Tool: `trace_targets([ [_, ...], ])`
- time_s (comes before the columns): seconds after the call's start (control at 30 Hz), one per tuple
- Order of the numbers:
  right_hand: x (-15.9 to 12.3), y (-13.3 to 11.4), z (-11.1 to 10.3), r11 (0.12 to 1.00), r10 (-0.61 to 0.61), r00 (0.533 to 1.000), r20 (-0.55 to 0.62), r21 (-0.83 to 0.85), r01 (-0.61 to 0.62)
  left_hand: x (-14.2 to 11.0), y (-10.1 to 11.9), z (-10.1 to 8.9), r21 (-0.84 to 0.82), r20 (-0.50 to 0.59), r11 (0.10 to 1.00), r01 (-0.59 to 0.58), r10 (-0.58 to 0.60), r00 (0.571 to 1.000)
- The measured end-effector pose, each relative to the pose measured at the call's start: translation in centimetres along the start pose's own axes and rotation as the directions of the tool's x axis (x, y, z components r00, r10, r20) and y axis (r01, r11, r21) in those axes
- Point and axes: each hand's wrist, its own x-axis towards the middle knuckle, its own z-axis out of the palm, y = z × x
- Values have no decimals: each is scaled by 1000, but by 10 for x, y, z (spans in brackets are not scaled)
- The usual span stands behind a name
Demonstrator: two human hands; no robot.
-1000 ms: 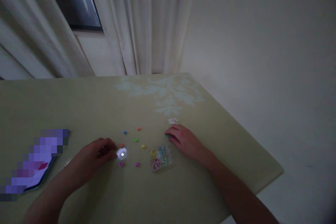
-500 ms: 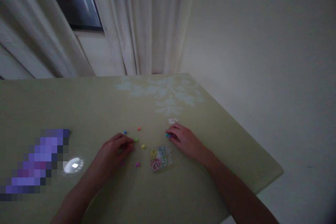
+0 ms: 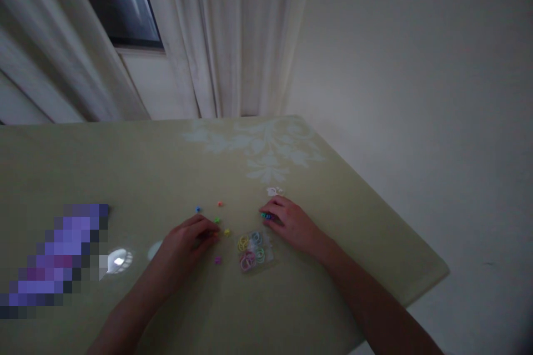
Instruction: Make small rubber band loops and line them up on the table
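My left hand (image 3: 188, 242) rests on the pale green table (image 3: 166, 166), fingers curled, with their tips beside a small green piece (image 3: 216, 220) and a yellow one (image 3: 227, 231). My right hand (image 3: 289, 223) lies to the right, fingers bent over a tiny dark blue-green piece (image 3: 265, 215). Between the hands sits a clear packet of coloured rings (image 3: 251, 250). More tiny pieces lie nearby: blue (image 3: 197, 209), orange (image 3: 220, 204) and pink (image 3: 217, 260). A small white thing (image 3: 273, 191) lies just beyond my right hand.
A small lit round light (image 3: 119, 261) glows on the table at the left, next to a blurred-out flat object (image 3: 54, 260). White curtains (image 3: 233, 33) and a dark window (image 3: 119, 0) stand behind the table. The table's right edge (image 3: 433, 272) drops off near my right forearm.
My left hand let go of the glowing light at the left and moved right to the coloured pieces. My right hand has barely shifted.
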Motion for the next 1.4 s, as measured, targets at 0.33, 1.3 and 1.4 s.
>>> trace_targets([
  [0.33, 0, 1, -1, 1000, -14, 1000, -3, 16, 14, -7, 29, 16, -151, -57, 973, -176, 169, 984],
  [1.3, -1, 1, -8, 995, 9, 996, -85, 96, -1, -16, 11, -10, 7, -2, 976, -219, 219, 976],
  [1.4, -1, 2, -8, 994, 22, 993, -117, 110, -9, -20, 0, -27, 1, 199, 1000, -24, 23, 980],
])
